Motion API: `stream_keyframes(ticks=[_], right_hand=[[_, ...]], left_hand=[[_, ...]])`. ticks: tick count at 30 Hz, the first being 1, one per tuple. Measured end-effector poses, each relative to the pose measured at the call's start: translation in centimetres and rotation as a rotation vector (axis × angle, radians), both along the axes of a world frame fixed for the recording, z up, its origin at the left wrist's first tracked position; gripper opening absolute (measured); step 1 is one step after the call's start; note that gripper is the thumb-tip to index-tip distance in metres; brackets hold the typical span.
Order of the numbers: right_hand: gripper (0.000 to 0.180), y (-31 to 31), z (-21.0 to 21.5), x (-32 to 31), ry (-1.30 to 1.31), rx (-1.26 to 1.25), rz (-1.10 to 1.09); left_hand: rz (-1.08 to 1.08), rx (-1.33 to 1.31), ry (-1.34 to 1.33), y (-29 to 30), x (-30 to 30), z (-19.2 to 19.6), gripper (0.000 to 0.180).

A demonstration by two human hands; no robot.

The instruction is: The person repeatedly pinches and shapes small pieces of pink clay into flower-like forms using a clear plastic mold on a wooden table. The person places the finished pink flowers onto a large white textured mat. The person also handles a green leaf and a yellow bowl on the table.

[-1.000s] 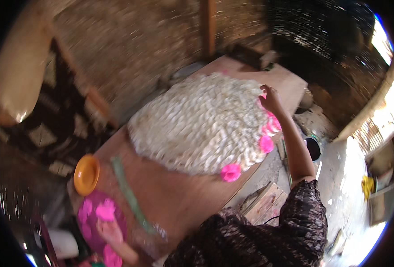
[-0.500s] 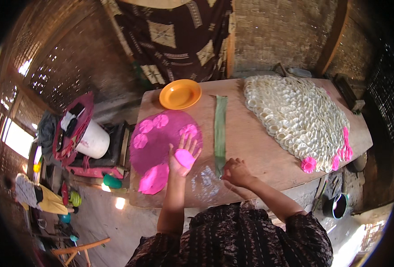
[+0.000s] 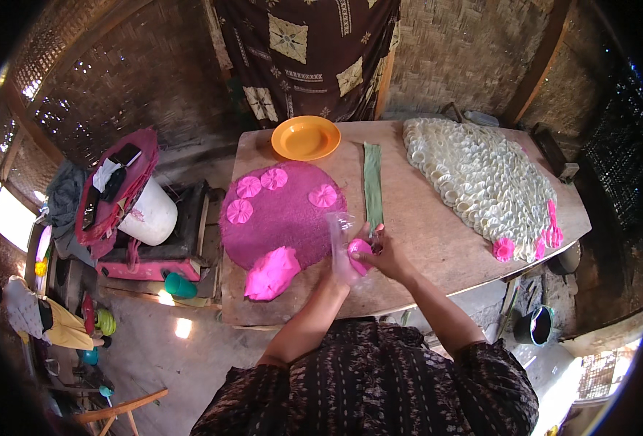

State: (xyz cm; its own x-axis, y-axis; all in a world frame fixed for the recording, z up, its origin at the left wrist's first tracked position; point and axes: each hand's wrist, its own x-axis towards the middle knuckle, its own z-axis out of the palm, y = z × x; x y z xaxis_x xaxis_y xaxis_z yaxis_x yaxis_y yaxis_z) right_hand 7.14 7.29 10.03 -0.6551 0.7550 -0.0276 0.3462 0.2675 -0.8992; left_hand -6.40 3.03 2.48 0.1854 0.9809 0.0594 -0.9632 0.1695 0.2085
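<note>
In front of my body, both hands meet over a flat round pink piece (image 3: 359, 256), soft-looking like dough. My left hand (image 3: 342, 275) supports it from below, its fingers mostly hidden behind the piece and a clear plastic sheet (image 3: 341, 243). My right hand (image 3: 388, 258) closes on its right side, the thumb lying on the pink surface. The plastic hangs loosely at the left of the piece. Just left of my hands, a bright pink lump (image 3: 272, 275) rests at the near edge of a round purple cloth (image 3: 281, 218). Several pleated pink rosettes (image 3: 322, 195) lie on that cloth.
A green leaf strip (image 3: 373, 185) lies beyond my hands on the wooden table (image 3: 437, 247). An orange plate (image 3: 306, 138) stands at the back. Overlapping pale rosettes (image 3: 481, 189) cover the right side. A white bucket (image 3: 149, 218) stands left, and a person (image 3: 52, 320) is at far left.
My left hand, palm-up with the pink piece before, has moved right to meet my right hand. The clear plastic sheet has been lifted off the table to the pink piece. The view has shifted slightly.
</note>
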Motion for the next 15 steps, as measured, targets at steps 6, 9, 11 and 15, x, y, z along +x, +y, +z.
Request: stream_keyframes(ticks=[6, 9, 11, 15], right_hand=[[0.046, 2.4, -0.5, 1.6, 0.311, -0.126, -0.055], [0.035, 7.8, -1.6, 2.7, 0.182, -0.127, -0.132], [0.031, 9.3, -3.6, 2.7, -0.003, -0.079, -0.137], [0.031, 10.4, -6.0, 2.6, -0.339, 0.266, -0.114]], left_hand=[[0.02, -0.308, 0.381, -0.4, -0.2, 1.4, 0.049], [-0.046, 0.021, 1.22, -1.6, 1.3, 1.4, 0.049], [-0.044, 0.41, 1.911, -2.4, 2.0, 1.1, 0.05], [0.279, 0.834, 2.396, -3.2, 2.8, 0.9, 0.055]])
